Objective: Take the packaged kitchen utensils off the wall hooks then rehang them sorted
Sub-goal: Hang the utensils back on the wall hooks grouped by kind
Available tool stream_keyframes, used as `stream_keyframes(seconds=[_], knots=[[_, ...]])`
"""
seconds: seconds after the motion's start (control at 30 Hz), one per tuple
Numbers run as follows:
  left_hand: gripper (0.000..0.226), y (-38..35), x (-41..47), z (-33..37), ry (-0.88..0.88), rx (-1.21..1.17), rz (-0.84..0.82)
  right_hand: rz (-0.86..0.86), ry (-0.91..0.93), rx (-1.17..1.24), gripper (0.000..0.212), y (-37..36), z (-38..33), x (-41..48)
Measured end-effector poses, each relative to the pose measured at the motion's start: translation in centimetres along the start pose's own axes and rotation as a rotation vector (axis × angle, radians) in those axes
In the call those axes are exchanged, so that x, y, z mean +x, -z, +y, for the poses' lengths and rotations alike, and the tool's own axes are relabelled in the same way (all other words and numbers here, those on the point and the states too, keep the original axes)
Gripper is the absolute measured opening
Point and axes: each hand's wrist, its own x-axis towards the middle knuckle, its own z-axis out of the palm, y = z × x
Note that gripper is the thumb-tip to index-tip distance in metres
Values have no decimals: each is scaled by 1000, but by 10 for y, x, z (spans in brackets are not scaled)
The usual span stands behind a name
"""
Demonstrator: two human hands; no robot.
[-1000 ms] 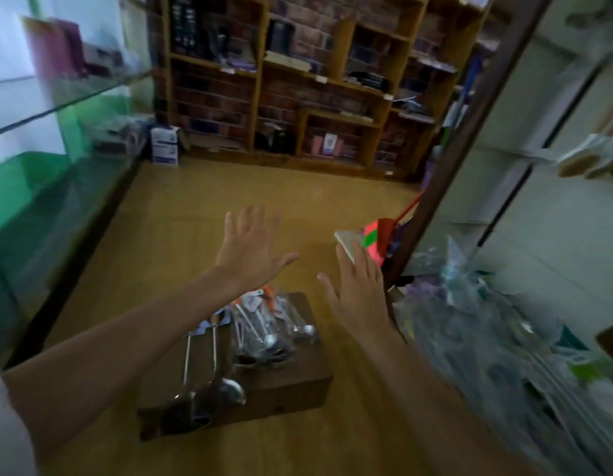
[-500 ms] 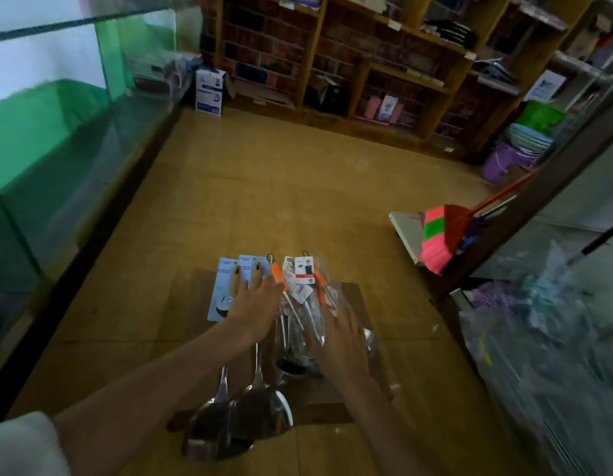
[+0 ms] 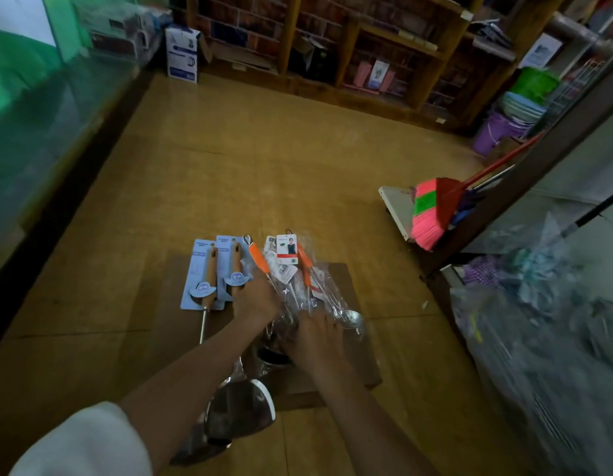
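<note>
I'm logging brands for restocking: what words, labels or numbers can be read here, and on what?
None can be read.
Blue backing cards: print too blurred.
White and red hang tag: print too small.
White and blue box: lettering blurred.

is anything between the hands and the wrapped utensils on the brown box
Nothing visible. The left hand and the right hand both rest on the plastic-wrapped utensils lying on the brown box. The wall hooks are out of view, so that path cannot be judged.
</note>
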Motion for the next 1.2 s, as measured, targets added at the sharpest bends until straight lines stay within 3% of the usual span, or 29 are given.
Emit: stream_keyframes(seconds=[0.2, 0.33, 0.43, 0.5, 0.73, 0.83, 1.03, 1.2], knots=[[62, -21, 35, -25, 54, -215, 39, 116, 43, 48, 63, 7, -6, -11], [44, 19, 13, 4, 135, -621, 122, 222, 72, 148, 62, 15, -1, -25], [25, 37, 7, 21, 201, -962, -14, 302, 89, 178, 67, 24, 6, -43], [19, 46, 1, 36, 200, -1059, -72, 310, 78, 219, 73, 31, 13, -55], [18, 66, -53, 142, 30, -1038, -169, 445, -6, 233, 81, 83, 54, -108], [20, 71, -92, 202, -93, -1012, -199, 523, -60, 232, 74, 121, 81, -139], [7, 67, -202, 326, -330, -960, -293, 740, -141, 295, 80, 187, 151, -219], [18, 50, -307, 413, -509, -939, -408, 845, -241, 261, 69, 233, 221, -304]])
